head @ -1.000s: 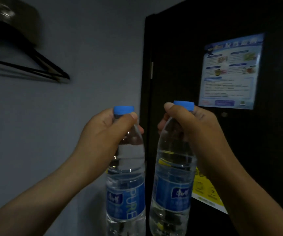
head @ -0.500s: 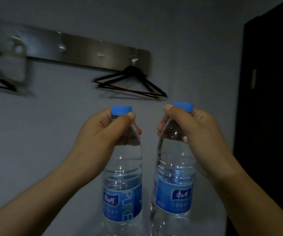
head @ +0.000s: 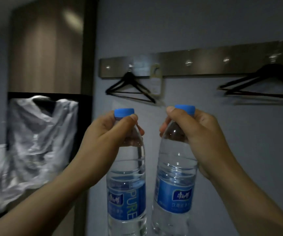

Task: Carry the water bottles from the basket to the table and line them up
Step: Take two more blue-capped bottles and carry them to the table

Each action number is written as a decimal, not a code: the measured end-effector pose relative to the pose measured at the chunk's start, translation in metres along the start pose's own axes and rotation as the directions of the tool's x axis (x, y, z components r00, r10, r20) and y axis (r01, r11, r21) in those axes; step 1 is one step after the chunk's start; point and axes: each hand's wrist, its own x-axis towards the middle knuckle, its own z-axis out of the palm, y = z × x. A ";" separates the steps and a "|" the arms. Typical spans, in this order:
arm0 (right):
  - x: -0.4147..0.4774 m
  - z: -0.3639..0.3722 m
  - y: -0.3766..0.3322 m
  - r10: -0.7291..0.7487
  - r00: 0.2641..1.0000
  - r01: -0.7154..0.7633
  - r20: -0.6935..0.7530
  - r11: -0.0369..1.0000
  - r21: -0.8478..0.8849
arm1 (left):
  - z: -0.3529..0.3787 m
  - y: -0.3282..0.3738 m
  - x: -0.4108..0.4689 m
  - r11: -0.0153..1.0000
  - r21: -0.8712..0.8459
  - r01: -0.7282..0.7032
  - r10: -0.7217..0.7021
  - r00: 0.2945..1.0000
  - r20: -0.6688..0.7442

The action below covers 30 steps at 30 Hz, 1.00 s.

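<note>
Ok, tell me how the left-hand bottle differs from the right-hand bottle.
The left bottle hangs near upright; the right bottle tilts, its base leaning toward it. The left bottle's label shows PURE beside the logo; the right bottle's label shows only the logo. Both are clear, blue-capped and held at the neck, by the left hand and right hand.

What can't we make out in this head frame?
Head view:
1. Left clear plastic blue-capped water bottle and right matching bottle: bases cut off by bottom edge; necks covered by left grip, right grip.
2. White cloth garment: motion-blurred.
3. Basket, table: out of frame.
</note>
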 end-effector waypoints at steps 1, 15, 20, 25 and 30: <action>0.003 0.020 0.005 0.005 1.000 -0.006 0.026 1.000 0.029 | -0.019 0.001 -0.003 0.999 0.032 0.000 0.001 1.000 -0.026; 0.045 0.234 0.085 -0.014 0.928 -0.121 0.372 0.933 0.338 | -0.207 -0.013 -0.018 0.942 0.320 0.101 0.026 0.928 -0.372; 0.075 0.292 0.126 -0.091 0.889 -0.130 0.449 0.889 0.439 | -0.252 -0.037 -0.001 0.893 0.429 0.137 0.076 0.893 -0.443; 0.112 0.348 0.163 -0.153 0.859 -0.124 0.488 0.864 0.489 | -0.291 -0.061 0.021 0.833 0.526 0.172 0.119 0.873 -0.473; 0.133 0.406 0.196 -0.178 0.818 -0.171 0.547 0.833 0.527 | -0.335 -0.082 0.033 0.773 0.585 0.247 0.148 0.826 -0.544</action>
